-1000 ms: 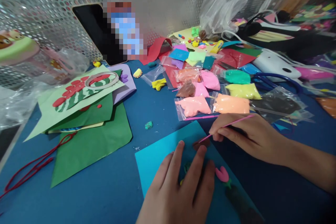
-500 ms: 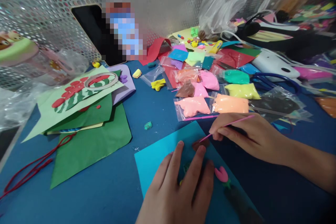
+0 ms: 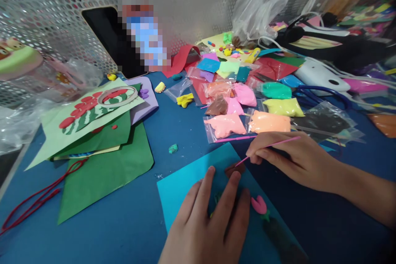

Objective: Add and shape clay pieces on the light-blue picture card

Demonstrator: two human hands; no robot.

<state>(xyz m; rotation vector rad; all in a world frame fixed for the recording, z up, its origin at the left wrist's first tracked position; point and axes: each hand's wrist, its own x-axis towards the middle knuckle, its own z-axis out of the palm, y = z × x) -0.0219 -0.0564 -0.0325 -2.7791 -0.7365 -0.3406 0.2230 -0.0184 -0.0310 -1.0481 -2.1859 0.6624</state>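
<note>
Spread flat over a bright blue sheet of paper [image 3: 182,185], my left hand [image 3: 210,218] has its fingers apart and partly hides green and yellow bits beneath. My right hand [image 3: 278,159] pinches a thin pink stick [image 3: 283,142] like a pen. The stick's tip touches a flat brown clay piece [image 3: 237,169] near the sheet's upper corner, just beyond my left fingertips. To the right of my left hand, a pink clay shape [image 3: 259,205] with a green bit under it lies on the sheet.
Bags of coloured clay [image 3: 269,121] lie beyond the sheet, with blue-handled scissors [image 3: 324,93] to their right. At left are green papers [image 3: 105,177], a tape roll [image 3: 117,96] and red cord [image 3: 40,198]. A phone [image 3: 114,41] leans against a perforated metal panel [image 3: 192,4].
The view has shifted very slightly. Both hands keep nearly the same pose, and the stick's tip stays at the brown clay.
</note>
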